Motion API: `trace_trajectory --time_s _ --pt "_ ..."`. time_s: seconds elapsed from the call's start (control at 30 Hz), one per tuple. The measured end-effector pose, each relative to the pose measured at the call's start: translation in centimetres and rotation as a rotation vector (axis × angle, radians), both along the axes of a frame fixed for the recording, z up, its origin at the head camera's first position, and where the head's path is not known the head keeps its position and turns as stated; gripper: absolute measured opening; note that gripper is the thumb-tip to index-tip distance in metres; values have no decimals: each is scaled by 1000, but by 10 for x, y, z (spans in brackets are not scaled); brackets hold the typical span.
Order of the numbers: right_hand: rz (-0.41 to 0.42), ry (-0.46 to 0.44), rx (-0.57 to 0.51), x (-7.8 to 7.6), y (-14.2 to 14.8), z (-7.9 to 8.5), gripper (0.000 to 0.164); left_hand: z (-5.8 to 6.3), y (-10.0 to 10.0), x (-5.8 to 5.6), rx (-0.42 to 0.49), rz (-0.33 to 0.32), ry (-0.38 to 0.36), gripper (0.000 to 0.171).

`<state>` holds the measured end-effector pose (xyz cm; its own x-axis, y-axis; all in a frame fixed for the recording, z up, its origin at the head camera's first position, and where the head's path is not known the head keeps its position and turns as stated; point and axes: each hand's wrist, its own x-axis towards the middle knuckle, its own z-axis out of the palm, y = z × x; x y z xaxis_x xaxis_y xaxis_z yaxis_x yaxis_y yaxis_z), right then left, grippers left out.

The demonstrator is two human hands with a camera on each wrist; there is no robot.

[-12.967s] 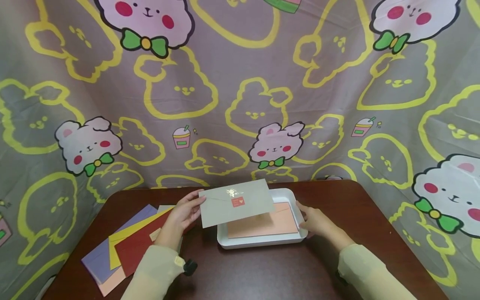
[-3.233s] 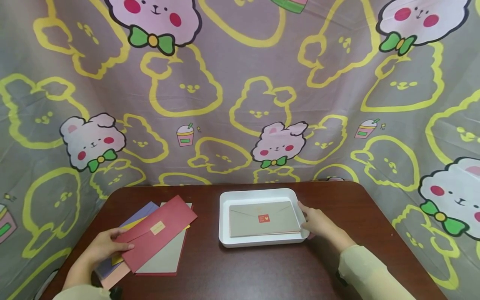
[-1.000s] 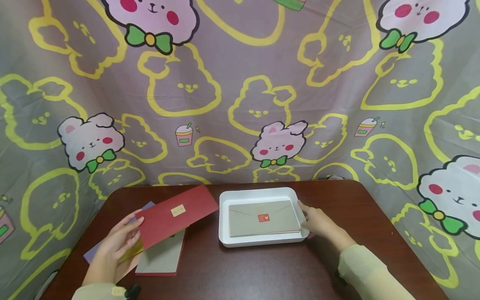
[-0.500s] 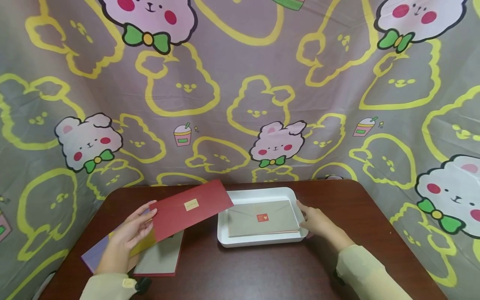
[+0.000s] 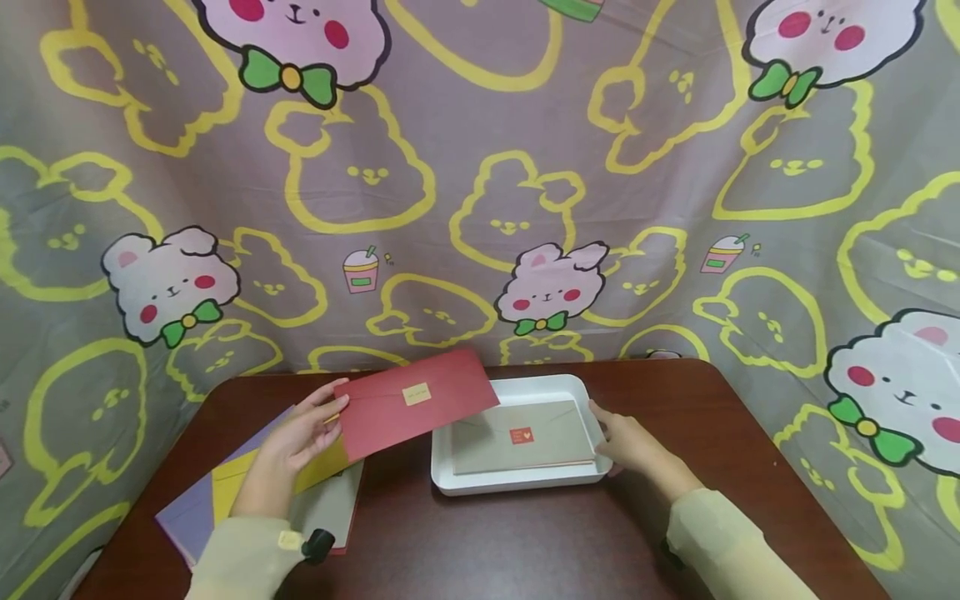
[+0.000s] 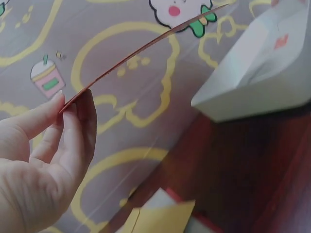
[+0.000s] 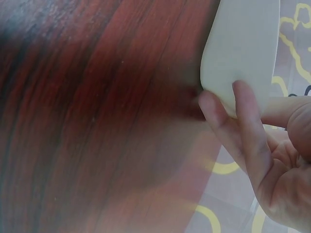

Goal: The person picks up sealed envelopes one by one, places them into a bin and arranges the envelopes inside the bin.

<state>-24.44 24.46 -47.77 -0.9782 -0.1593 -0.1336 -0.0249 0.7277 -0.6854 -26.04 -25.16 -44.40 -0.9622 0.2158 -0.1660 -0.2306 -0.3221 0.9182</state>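
Observation:
My left hand (image 5: 306, 429) pinches the left end of a red envelope (image 5: 416, 398) between thumb and fingers. The envelope is in the air, tilted, its right end over the left rim of a white tray (image 5: 521, 483). In the left wrist view the red envelope (image 6: 131, 57) appears edge-on. A grey-green envelope (image 5: 487, 442) with a red heart sticker lies in the tray, on top of others whose edges barely show. At the tray's right end my right hand (image 5: 633, 442) grips the wall. In the right wrist view, fingertips press against the tray's outer side (image 7: 240, 53).
Left of the tray lies a loose pile with a purple envelope (image 5: 180, 517), a yellow envelope (image 5: 232, 483) and a grey-green envelope (image 5: 333, 500), partly behind my left arm. The brown table (image 5: 465, 550) ends at a patterned curtain (image 5: 420, 217).
Compared with a second ago, the red envelope has moved right in my left hand, from above the pile to above the tray's left rim. My right hand has stayed on the tray.

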Motion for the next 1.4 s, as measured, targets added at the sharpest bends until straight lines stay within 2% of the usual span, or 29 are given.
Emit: trace_trajectory --time_s 0.23,0.4,0.63,0.77,1.07,1.3,1.4 --pt "9 20 9 0 -2 1 78 10 24 -11 76 -11 -5 35" --pt "6 24 14 0 -3 2 78 10 41 -19 98 -46 -11 36" --pt "5 20 16 -3 -3 0 79 9 69 -28 125 -93 -20 29" --pt "5 16 31 -3 -3 1 78 8 87 -32 98 -99 -23 27" --pt "3 16 28 -1 0 0 77 0 126 -38 -14 -111 -56 37" --pt "-10 13 19 0 -1 -1 78 -11 139 -38 -86 -127 -64 31" --pt "-8 18 23 0 -2 -1 78 -14 141 -38 -109 -137 -56 34"
